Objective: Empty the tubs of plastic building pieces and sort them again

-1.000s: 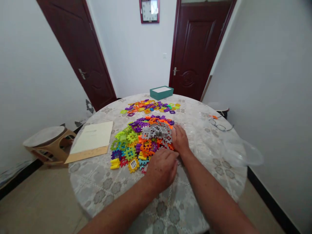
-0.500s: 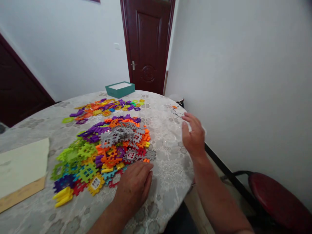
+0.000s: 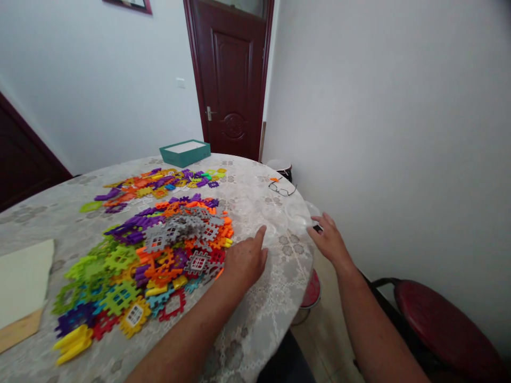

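Note:
My left hand (image 3: 246, 260) is held over the table just right of the near pile of plastic interlocking blocks (image 3: 120, 260). Its index finger stretches out, thumb apart, and no object shows in it. Grey lattice pieces (image 3: 179, 229) lie on top of that pile, with green, purple, orange and yellow ones around. At the table's right edge, my right hand (image 3: 330, 238) reaches with thumb and fingers apart beside a clear plastic container or bag (image 3: 305, 210). Whether the fingertips touch this plastic, I cannot tell.
Behind lies a second pile of blocks (image 3: 159, 183), with a green box (image 3: 186, 154) farther back. Glasses (image 3: 282, 190) rest near the right edge. A paper sheet (image 3: 24, 282) is at left. Red-seated chairs (image 3: 443, 319) stand right of the table.
My view has swung right. Both hands have left the near pile: the right one has moved out to the clear plastic, and the left has shifted forward and right, extending its index finger.

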`<action>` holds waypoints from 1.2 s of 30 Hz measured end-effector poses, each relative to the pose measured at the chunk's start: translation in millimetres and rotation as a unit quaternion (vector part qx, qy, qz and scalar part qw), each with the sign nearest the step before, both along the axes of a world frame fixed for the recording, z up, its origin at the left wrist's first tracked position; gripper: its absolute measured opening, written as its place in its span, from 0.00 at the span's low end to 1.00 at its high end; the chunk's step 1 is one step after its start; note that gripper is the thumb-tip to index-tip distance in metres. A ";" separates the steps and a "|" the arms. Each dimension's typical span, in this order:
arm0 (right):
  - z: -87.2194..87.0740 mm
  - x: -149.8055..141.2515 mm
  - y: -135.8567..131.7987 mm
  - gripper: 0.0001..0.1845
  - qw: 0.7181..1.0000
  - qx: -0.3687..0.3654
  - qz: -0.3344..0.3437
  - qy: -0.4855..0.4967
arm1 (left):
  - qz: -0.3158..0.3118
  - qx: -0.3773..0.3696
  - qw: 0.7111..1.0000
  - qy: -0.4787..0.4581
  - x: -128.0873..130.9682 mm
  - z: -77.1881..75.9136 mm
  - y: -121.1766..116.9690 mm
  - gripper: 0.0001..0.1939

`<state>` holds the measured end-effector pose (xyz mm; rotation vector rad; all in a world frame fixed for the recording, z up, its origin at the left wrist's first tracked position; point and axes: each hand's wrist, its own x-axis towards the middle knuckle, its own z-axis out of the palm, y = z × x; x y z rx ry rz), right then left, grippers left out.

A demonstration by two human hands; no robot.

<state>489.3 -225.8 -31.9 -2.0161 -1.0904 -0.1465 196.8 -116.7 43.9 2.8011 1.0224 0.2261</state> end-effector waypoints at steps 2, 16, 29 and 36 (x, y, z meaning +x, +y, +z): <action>0.1 0.4 2.5 0.25 1.000 0.001 0.017 0.010 | -0.001 0.001 1.000 0.002 6.8 -3.7 3.1 0.29; 4.3 -12.8 12.1 0.25 1.000 0.008 0.013 -0.004 | 0.024 0.009 1.000 0.003 2.8 -12.9 15.5 0.15; 77.9 -42.8 33.3 0.17 0.990 0.032 0.074 -0.119 | 0.039 0.049 0.997 -0.040 -2.0 -16.3 24.5 0.19; 146.5 -29.4 138.7 0.18 0.958 -0.114 0.153 -0.213 | -0.071 0.064 0.990 -0.100 -20.1 -47.2 -18.2 0.26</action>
